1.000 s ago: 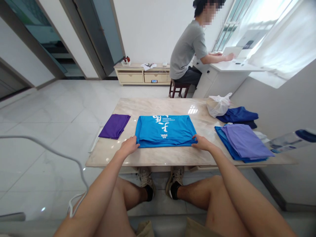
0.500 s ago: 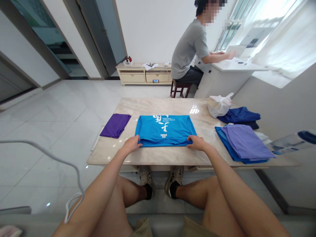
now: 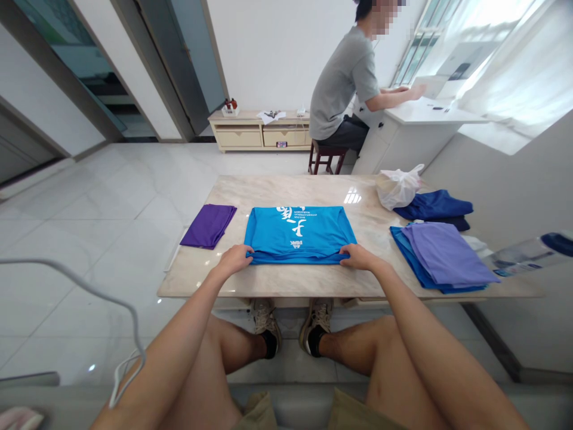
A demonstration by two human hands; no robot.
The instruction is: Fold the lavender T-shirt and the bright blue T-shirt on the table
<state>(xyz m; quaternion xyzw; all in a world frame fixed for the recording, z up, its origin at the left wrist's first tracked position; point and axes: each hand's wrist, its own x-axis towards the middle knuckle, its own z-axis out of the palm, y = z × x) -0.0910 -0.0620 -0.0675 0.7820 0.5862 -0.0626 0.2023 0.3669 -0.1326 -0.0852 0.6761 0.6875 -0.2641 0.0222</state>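
Bright blue shirt [image 3: 299, 235], white print; dark purple cloth [image 3: 208, 226]; lilac-over-blue pile [image 3: 443, 255]; beige marbled table [image 3: 286, 194].

The blue T-shirt [image 3: 299, 234] lay flat on the marble table [image 3: 286, 191], folded into a wide rectangle near the table's front edge and about midway along it. It was bright blue, with white lettering on top that read upside down from the seated person's side. Its near hem was slightly bunched and lifted off the table, with thin layers of cloth showing along that edge at both corners.
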